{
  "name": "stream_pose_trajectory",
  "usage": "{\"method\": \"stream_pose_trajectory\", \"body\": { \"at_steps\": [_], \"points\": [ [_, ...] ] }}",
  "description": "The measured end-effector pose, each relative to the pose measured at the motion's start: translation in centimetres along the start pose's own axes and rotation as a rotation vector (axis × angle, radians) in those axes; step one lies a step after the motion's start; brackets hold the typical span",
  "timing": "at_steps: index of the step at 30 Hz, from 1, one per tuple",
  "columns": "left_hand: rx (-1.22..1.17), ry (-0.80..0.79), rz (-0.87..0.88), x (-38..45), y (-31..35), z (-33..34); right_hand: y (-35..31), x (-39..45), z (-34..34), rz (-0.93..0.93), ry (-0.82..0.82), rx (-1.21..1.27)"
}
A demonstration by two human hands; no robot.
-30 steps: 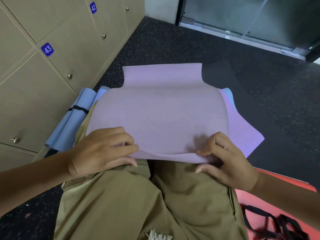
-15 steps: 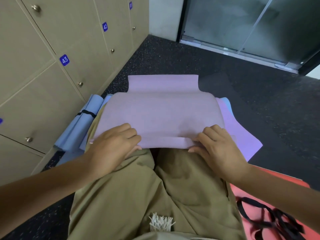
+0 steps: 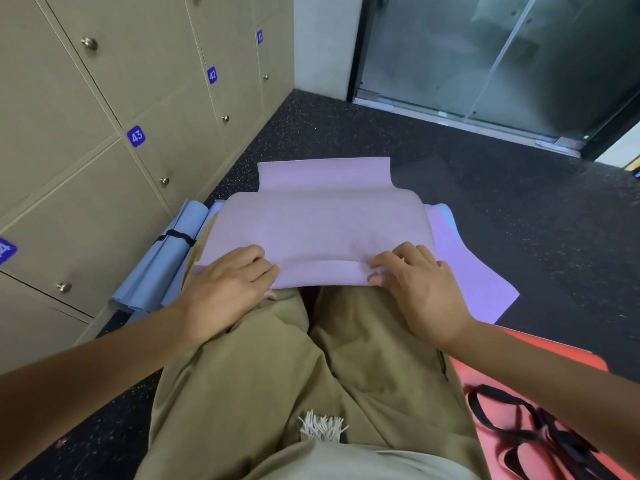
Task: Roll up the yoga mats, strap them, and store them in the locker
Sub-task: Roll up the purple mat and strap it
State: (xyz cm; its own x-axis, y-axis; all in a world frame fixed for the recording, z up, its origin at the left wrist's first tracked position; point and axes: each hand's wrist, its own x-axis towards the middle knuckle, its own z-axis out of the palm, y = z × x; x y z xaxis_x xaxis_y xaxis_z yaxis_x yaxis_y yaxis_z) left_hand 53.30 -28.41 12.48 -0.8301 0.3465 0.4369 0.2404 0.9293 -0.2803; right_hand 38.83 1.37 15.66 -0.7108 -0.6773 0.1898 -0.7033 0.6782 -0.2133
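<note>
**Ana:** While the purple yoga mat (image 3: 322, 233) lies draped over the person's knees, both hands work its near edge, which is folded over into a narrow first turn.

**Ben:** And the grip on each side?

**Ana:** Left hand (image 3: 228, 289) sits on the left end of that fold, fingers curled down over it, the thumb hidden beneath. Right hand (image 3: 415, 289) does likewise on the right end, fingertips bent onto the fold and pinching it.

**Ben:** Where does the far end go?

**Ana:** Over the knees and flat onto the dark speckled floor (image 3: 519, 209), reaching toward the glass door (image 3: 502, 57).

**Ben:** Anything already done?

**Ana:** A blue mat (image 3: 162, 265) lies rolled at the left, bound by a black strap (image 3: 176, 235), right against the base of the beige lockers (image 3: 86, 168), all doors closed, numbers 42 and 43 readable. At the right, a red mat (image 3: 540, 358) lies on the floor with loose black straps (image 3: 519, 431) tangled on top.
</note>
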Motion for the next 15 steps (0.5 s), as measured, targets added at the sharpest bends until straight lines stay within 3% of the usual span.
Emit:
{"method": "stream_pose_trajectory", "body": {
  "at_steps": [4, 8, 15],
  "points": [
    [-0.018, 0.069, -0.065, 0.0, 0.8, 0.1, 0.3, -0.2, 0.8, -0.007, 0.123, -0.017],
    [-0.131, 0.118, -0.165, 0.4, 0.8, -0.5, 0.7, -0.3, 1.1, -0.010, 0.122, 0.005],
    [-0.382, 0.067, -0.389, 0.6, 1.0, -0.7, 1.0, -0.5, 0.5, -0.064, 0.098, 0.194]
  ]
}}
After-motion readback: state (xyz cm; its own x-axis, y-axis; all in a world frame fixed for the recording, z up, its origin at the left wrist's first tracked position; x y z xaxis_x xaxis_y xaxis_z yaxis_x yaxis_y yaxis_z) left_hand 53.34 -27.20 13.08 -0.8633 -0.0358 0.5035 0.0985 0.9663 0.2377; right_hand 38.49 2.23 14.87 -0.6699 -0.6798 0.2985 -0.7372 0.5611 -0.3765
